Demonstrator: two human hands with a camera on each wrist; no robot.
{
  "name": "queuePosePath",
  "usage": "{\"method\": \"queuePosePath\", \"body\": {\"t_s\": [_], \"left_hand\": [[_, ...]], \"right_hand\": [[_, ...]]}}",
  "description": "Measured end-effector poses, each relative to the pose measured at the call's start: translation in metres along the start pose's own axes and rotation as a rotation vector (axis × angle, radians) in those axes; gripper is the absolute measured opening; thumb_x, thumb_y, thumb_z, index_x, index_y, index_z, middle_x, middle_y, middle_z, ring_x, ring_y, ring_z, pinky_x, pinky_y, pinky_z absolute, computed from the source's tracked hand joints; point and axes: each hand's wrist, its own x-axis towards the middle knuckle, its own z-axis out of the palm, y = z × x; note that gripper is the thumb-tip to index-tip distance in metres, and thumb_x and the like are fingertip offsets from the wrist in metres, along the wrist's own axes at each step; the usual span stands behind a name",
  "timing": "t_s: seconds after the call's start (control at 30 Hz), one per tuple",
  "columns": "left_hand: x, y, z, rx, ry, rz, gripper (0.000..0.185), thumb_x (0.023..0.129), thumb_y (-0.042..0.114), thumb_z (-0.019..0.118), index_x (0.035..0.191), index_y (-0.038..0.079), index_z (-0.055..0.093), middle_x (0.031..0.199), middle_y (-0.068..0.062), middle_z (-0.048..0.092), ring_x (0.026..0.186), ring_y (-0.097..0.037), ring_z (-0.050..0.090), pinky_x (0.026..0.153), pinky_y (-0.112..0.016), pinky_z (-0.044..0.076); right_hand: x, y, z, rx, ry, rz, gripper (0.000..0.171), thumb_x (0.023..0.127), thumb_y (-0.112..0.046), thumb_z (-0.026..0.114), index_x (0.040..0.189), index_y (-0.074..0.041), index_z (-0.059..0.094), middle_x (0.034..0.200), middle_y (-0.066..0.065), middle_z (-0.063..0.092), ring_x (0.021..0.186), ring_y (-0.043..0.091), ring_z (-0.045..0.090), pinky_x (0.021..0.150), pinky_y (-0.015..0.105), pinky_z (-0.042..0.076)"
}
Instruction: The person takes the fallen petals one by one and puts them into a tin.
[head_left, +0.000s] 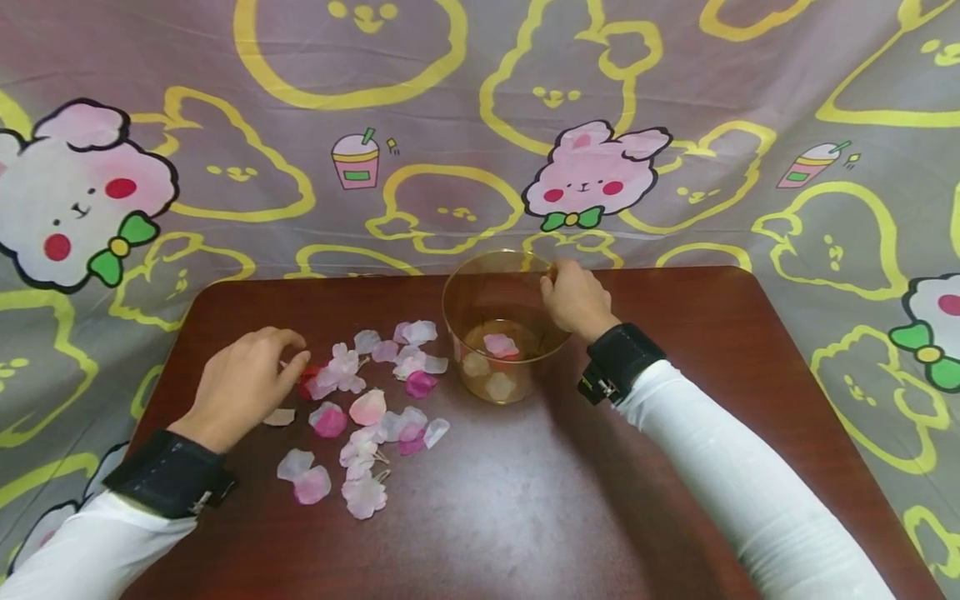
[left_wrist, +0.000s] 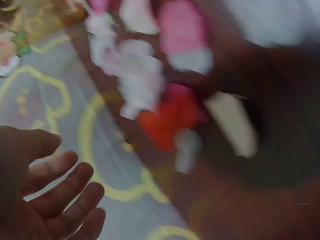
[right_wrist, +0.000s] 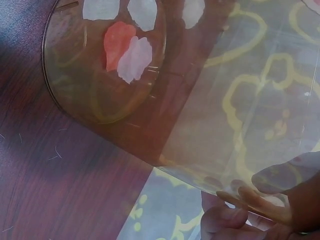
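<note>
Fingers of my right hand (head_left: 579, 300) are clamped on the rim of a transparent amber tub (head_left: 468, 304), which stands toward the far side of the brown table (head_left: 712, 321). Red, pink and pale petals lie inside it. On my left hand (head_left: 243, 379), the fingers are loosely bent, slightly apart and holding nothing, near a red petal (head_left: 310, 383) and a flat beige piece (head_left: 280, 417). Loose pink petals (head_left: 367, 408) and white ones lie scattered between that hand and the tub.

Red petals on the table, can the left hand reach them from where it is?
Probably yes: the left hand looks empty, close beside the red petals, and nothing visible blocks its way.
</note>
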Motion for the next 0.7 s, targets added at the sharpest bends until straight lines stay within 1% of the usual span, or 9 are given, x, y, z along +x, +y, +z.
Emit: {"method": "queuePosePath", "body": {"t_s": [0.03, 0.1, 0.2, 0.27, 0.3, 0.37, 0.43, 0.53, 0.7], "left_hand": [[-0.003, -0.007, 0.002, 0.002, -0.023, -0.014, 0.021, 0.09, 0.016, 0.073, 0.103, -0.001, 0.071, 0.096, -0.021, 0.072, 0.069, -0.025, 0.058, 0.054, -0.041, 0.049], [-0.008, -0.02, 0.008, 0.002, -0.071, -0.043, 0.021, 0.09, 0.015, 0.073, 0.103, -0.002, 0.071, 0.095, -0.021, 0.072, 0.068, -0.024, 0.059, 0.053, -0.039, 0.049], [-0.019, -0.035, 0.017, -0.008, -0.128, -0.069, 0.021, 0.089, 0.013, 0.073, 0.104, -0.002, 0.071, 0.098, -0.022, 0.072, 0.074, -0.031, 0.064, 0.057, -0.047, 0.052], [-0.027, -0.043, 0.022, -0.008, -0.158, -0.077, 0.022, 0.087, 0.01, 0.075, 0.105, -0.002, 0.071, 0.1, -0.024, 0.072, 0.081, -0.036, 0.067, 0.065, -0.055, 0.054], [-0.032, -0.047, 0.024, -0.009, -0.162, -0.075, 0.022, 0.086, 0.008, 0.075, 0.104, -0.002, 0.071, 0.1, -0.024, 0.072, 0.083, -0.038, 0.068, 0.067, -0.058, 0.054], [-0.04, -0.053, 0.028, -0.011, -0.185, -0.085, 0.023, 0.084, 0.006, 0.075, 0.105, -0.002, 0.071, 0.1, -0.024, 0.071, 0.085, -0.04, 0.068, 0.068, -0.059, 0.053], [-0.045, -0.057, 0.032, -0.01, -0.207, -0.093, 0.023, 0.083, 0.005, 0.076, 0.104, -0.003, 0.07, 0.099, -0.024, 0.071, 0.082, -0.039, 0.067, 0.068, -0.059, 0.053], [-0.049, -0.06, 0.038, -0.001, -0.208, -0.083, 0.021, 0.083, 0.004, 0.075, 0.102, -0.003, 0.07, 0.093, -0.022, 0.07, 0.077, -0.034, 0.065, 0.066, -0.057, 0.054], [-0.052, -0.062, 0.045, 0.015, -0.162, -0.044, 0.012, 0.082, 0.004, 0.076, 0.092, 0.001, 0.069, 0.079, -0.014, 0.065, 0.069, -0.028, 0.062, 0.059, -0.052, 0.052]], "right_hand": [[0.0, 0.0, 0.0, 0.002, 0.0, 0.0, 0.027, 0.105, -0.032, 0.046, 0.109, -0.008, 0.058, 0.093, 0.009, 0.06, 0.089, 0.03, 0.06, 0.078, 0.047, 0.046], [0.0, 0.0, 0.0, 0.004, 0.0, 0.001, 0.027, 0.105, -0.032, 0.046, 0.109, -0.008, 0.058, 0.092, 0.009, 0.06, 0.089, 0.03, 0.06, 0.078, 0.047, 0.045], [0.001, -0.001, 0.0, 0.006, 0.004, 0.0, 0.026, 0.105, -0.032, 0.046, 0.108, -0.008, 0.058, 0.092, 0.009, 0.06, 0.089, 0.03, 0.06, 0.078, 0.048, 0.046], [0.0, -0.002, 0.001, 0.007, 0.005, -0.001, 0.026, 0.105, -0.032, 0.046, 0.108, -0.009, 0.058, 0.092, 0.009, 0.06, 0.089, 0.03, 0.06, 0.078, 0.048, 0.046], [0.001, -0.002, 0.001, 0.007, 0.004, -0.002, 0.026, 0.105, -0.032, 0.046, 0.108, -0.009, 0.058, 0.092, 0.009, 0.06, 0.089, 0.03, 0.06, 0.079, 0.048, 0.046], [0.0, -0.004, 0.002, 0.01, 0.001, -0.004, 0.026, 0.105, -0.032, 0.046, 0.109, -0.009, 0.058, 0.093, 0.009, 0.06, 0.089, 0.03, 0.06, 0.079, 0.049, 0.046], [0.0, -0.004, 0.002, 0.012, -0.002, -0.003, 0.026, 0.105, -0.032, 0.046, 0.109, -0.009, 0.058, 0.094, 0.009, 0.061, 0.09, 0.03, 0.06, 0.08, 0.049, 0.046], [-0.001, -0.003, 0.001, 0.011, -0.001, -0.001, 0.026, 0.105, -0.032, 0.046, 0.109, -0.01, 0.058, 0.094, 0.008, 0.061, 0.091, 0.03, 0.06, 0.081, 0.049, 0.046], [-0.002, 0.0, 0.0, 0.01, 0.001, -0.005, 0.027, 0.105, -0.032, 0.045, 0.109, -0.009, 0.058, 0.092, 0.009, 0.06, 0.089, 0.03, 0.06, 0.078, 0.047, 0.045]]}}
